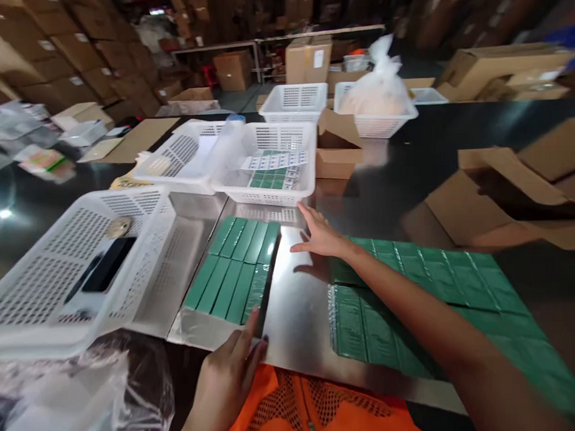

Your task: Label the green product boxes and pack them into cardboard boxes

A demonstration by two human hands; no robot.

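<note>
Shiny green boxes lie in two rows on the metal tabletop in front of me. My left hand is at their near right corner, index finger stretched out and thumb apart, holding nothing; whether the fingertip touches the corner box I cannot tell. My right hand reaches forward over the bare metal with fingers spread, just short of a white basket that holds more green boxes and printed sticker sheets. Under my right forearm lies a larger spread of wrapped green boxes.
A large white basket with a black device stands left. Behind are another white basket and an open carton. Open cartons lie right. Clear plastic film hangs at the near left.
</note>
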